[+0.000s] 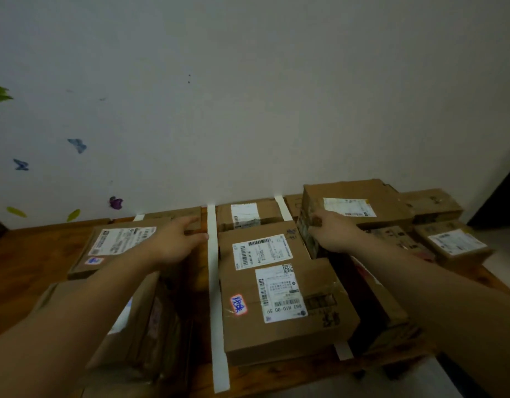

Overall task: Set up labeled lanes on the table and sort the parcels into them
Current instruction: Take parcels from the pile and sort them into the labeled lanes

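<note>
Sitting in taped lanes (215,282): labeled parcels (276,285)

Parcels (276,297), seemingly stacked, lie between tape strips (215,282).

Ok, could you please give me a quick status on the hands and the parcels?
Left hand open, touching far left-lane parcel. Right hand grips big right-lane box by its end. Nothing blocks either hand.

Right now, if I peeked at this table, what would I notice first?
Brown cardboard parcels cover the table, split by a long white tape strip down the middle. The right hand grips the corner of a big parcel at the back right; the left hand reaches over parcels left of the tape. Butterfly stickers dot the wall at left.
</note>
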